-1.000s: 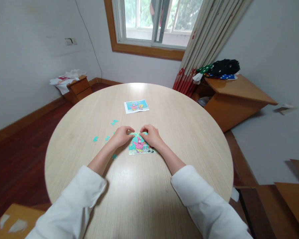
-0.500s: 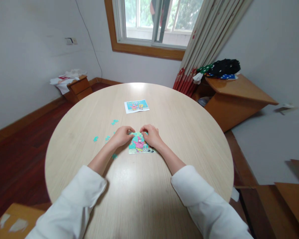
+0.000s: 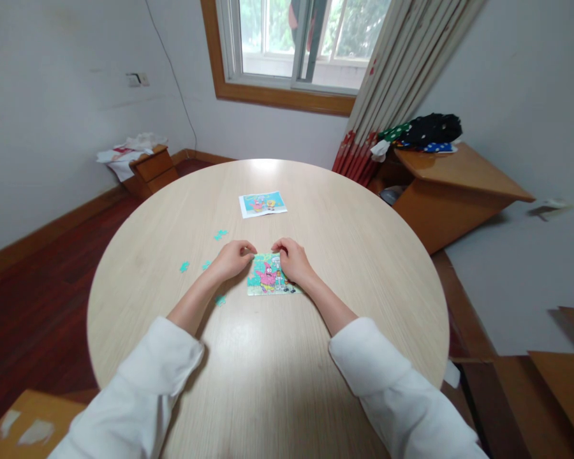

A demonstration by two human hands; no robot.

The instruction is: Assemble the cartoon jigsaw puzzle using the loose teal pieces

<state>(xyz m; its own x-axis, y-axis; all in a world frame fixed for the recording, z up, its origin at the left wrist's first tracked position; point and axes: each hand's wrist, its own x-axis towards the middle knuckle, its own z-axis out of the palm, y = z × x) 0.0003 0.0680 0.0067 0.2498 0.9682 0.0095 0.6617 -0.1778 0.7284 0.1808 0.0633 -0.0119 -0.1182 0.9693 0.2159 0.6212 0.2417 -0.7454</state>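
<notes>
A partly assembled jigsaw puzzle point(image 3: 266, 280) lies flat on the round table, showing a pink cartoon starfish and other figures on a teal background. My left hand point(image 3: 236, 259) is closed at its upper left corner, thumb and fingertips curled against the edge. Bent over the upper right part is my right hand point(image 3: 293, 260), its fingers on the top edge, covering that side of the picture. Any small piece under the fingertips is hidden. Loose teal puzzle pieces lie to the left: one piece point(image 3: 184, 266) farthest out, another point(image 3: 220, 300) near my left wrist.
Beyond the puzzle, a printed reference picture point(image 3: 263, 204) lies on the pale wooden table point(image 3: 344, 223). More teal pieces point(image 3: 220, 234) sit left of it. A wooden cabinet point(image 3: 459, 185) with cloths stands at the right, beside a curtain point(image 3: 402, 70).
My right hand has shifted slightly right along the puzzle's top edge, uncovering more of its upper middle. My left hand has drawn back slightly left, to the corner.
</notes>
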